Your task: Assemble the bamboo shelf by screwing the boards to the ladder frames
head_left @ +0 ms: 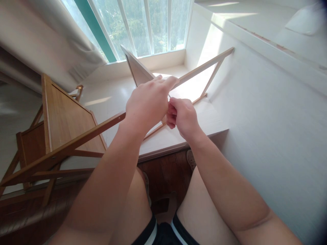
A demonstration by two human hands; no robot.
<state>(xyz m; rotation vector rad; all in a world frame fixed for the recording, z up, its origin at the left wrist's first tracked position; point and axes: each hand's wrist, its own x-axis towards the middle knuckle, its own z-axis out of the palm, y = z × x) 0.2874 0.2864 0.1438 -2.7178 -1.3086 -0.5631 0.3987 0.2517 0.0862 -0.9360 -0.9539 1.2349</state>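
A wooden folding rack with panel shelves lies on its side, one long wooden rail running from lower left to upper right. My left hand is wrapped over the middle of this rail, its fingertips partly hidden on the far side. Just right of it and below the rail, my right hand is closed in a pinch, fingers curled. A thin sliver shows at its fingertips, too small to name. Behind my left hand a tilted panel of the rack rises toward the window.
The rack rests on a white ledge below a barred window. A pale curtain hangs at the left. A white wall stands close on the right. Dark wooden floor shows between my legs.
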